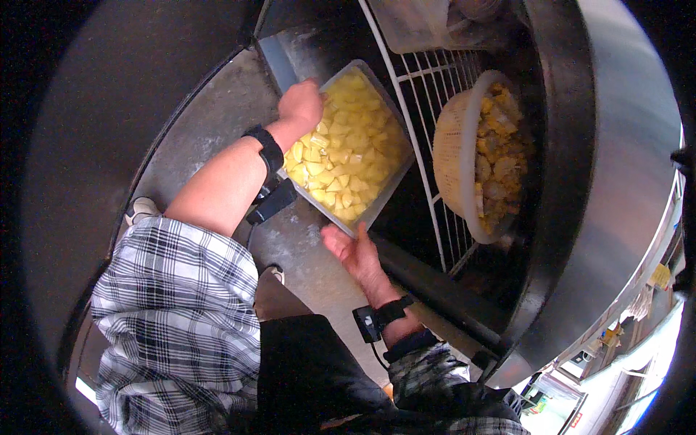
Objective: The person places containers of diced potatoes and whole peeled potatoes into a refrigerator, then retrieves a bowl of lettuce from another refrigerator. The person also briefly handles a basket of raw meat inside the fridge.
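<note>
A rectangular plastic tray [400,159] full of cut yellow pieces in liquid sits low at the opening of a dark appliance. My left hand [300,105] grips its far left side, fingers wrapped out of sight over the rim. At the near corner, my right hand [351,250] holds the tray with thumb against the edge and fingers loosely curved beneath it. Beside the tray, a pale perforated basket [453,152] of mottled yellow food rests on a white wire shelf [406,109].
A dark door panel [101,130] spans the left, and a steel side [623,181] of the appliance curves on the right. A cloudy plastic container [413,22] lies at the top of the shelf. Below are the grey floor [188,138] and my shoes. A bright room shows at lower right.
</note>
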`<state>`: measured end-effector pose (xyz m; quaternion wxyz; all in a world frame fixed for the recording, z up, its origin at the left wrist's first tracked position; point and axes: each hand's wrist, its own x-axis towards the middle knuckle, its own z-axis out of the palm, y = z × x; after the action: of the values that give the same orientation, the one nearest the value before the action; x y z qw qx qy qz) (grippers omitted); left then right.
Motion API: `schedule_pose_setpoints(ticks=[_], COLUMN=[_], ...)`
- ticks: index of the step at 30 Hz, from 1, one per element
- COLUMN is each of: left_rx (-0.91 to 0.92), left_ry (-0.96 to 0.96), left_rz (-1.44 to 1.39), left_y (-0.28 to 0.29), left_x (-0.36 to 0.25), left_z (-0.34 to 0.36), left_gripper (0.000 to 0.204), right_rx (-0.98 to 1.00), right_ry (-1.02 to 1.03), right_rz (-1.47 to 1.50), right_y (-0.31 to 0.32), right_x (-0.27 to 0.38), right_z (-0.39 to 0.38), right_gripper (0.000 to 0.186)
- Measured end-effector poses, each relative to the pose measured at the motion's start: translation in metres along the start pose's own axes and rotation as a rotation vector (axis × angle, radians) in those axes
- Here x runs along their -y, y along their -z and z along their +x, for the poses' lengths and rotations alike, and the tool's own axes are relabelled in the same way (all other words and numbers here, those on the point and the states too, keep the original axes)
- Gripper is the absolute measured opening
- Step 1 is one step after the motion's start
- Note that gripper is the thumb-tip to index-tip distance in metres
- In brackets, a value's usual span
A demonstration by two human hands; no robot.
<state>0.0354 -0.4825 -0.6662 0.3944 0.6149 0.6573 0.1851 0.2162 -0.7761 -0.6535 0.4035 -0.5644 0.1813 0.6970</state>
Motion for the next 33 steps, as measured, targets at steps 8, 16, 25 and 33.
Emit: schedule_pose_setpoints(ticks=[8,16,25,33], left_rx=[-0.135,0.062,-0.003,-0.069], left_ry=[0.07,0.381,0.375,0.286], left_rz=[-0.261,-0.683,-0.868,-0.628], left_y=[0.031,0.062,0.161,0.223], left_x=[0.052,0.076,0.071,0.04], left_z=[-0.052,-0.137,-0.193,-0.236], left_gripper=[0.056,0.065,0.054,0.044], right_rx=[0.006,0.039,0.308,0.061], right_ry=[0.337,0.321,0.245,0.251], right_rz=[0.39,0.402,0.518,-0.22], right_y=[-0.034,-0.084,-0.116,-0.131], right_x=[0.03,0.065,0.139,0.099], right_z=[0.019,0.061,0.096,0.076], right_gripper=[0.045,0.044,0.038,0.061])
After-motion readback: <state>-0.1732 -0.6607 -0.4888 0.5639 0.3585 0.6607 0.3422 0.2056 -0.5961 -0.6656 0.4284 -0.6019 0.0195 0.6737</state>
